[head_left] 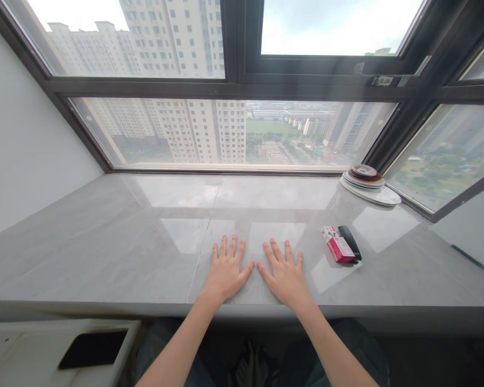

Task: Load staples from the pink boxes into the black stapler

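While left hand (227, 271) and right hand (284, 274) lie flat on glossy grey table (105, 258) — fingers spread, thumbs nearly meeting — pink-and-white box (341, 250) and black object (350, 241) sit right of right hand; disc stack (363, 180) near far right corner (dark-framed windows (234, 88) beyond, high-rises (177, 43) outside).

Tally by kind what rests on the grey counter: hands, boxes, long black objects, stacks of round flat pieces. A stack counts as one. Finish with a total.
Hands, left hand and right hand: 2
Pink-and-white box: 1
Long black object: 1
Stack of round flat pieces: 1
Total: 5
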A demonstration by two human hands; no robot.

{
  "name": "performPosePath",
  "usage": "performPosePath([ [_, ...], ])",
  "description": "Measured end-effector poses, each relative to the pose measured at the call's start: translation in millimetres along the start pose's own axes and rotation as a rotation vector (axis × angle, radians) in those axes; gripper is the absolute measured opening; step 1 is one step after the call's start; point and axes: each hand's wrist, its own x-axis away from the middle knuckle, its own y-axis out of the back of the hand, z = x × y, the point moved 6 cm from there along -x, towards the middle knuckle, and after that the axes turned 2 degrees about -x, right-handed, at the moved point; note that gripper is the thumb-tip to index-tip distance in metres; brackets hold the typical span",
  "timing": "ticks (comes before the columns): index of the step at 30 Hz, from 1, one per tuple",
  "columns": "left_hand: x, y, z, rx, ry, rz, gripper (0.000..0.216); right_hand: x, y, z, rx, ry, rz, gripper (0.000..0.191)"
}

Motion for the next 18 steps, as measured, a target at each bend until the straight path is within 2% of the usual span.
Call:
performPosePath([
  [6,3.0,6.3,-5.5,0.017,0.006,0.003,0.079,2.3,3.2,5.8,0.024,0.006,-0.022,0.066],
  [18,9.1,8.7,-7.7,0.002,0.045,-0.008,0.078,5.7,4.8,5.4,0.052,-0.008,0.016,0.067],
])
